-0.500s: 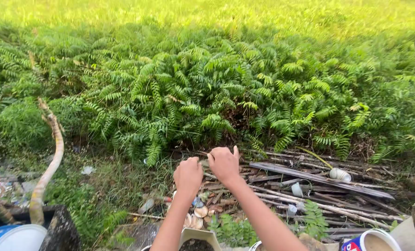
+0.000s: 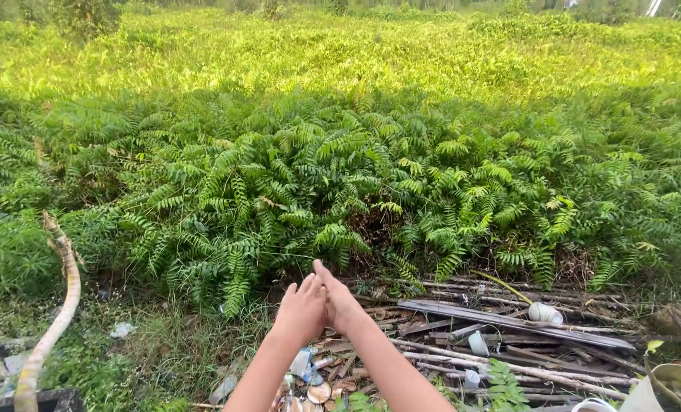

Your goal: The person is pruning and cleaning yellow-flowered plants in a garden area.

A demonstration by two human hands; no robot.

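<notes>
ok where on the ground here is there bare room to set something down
The grassy patch between the curved pale stem and the left hand is the barest. Right of the right hand it is crowded with sticks and planks and small containers; ferns fill everything beyond.

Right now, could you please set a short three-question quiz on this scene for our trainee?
1. True or false: the left hand and the right hand are apart.
2. What lies on the ground under the hands? A) pile of sticks and planks B) a folded blanket C) a bicycle
3. Fill in: the dense plants beyond the hands are ____.

Key: 1 false, they are pressed together, fingers extended, holding nothing. 2 A. 3 ferns.
</notes>
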